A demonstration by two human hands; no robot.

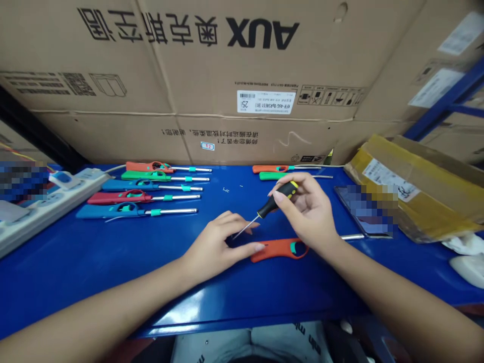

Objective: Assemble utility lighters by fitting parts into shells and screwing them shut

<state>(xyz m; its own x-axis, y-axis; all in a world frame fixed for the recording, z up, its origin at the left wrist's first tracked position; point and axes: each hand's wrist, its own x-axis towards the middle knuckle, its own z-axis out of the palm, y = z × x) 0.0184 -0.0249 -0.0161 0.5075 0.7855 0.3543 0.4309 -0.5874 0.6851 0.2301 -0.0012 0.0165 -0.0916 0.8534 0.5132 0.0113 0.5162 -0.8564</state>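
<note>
In my right hand [312, 209] I grip a screwdriver [269, 205] by its black and yellow handle, with the metal shaft slanting down to the left. Its tip sits in the gap between the thumb and fingers of my left hand [217, 244], and what it touches is hidden. My left fingers are apart, and the thumb rests against the end of an orange gas lighter [274, 250]. This lighter lies on the blue table [181, 287], its teal trigger showing in the loop and its metal tube passing behind my right wrist.
Several coloured lighters [130, 196] lie in a row at left, beside a white power strip [49, 204]. An orange lighter [268, 169] and a green one [269, 176] lie behind my right hand. Small screws [226, 190], a phone [363, 212] and a taped carton [408, 186] are also there.
</note>
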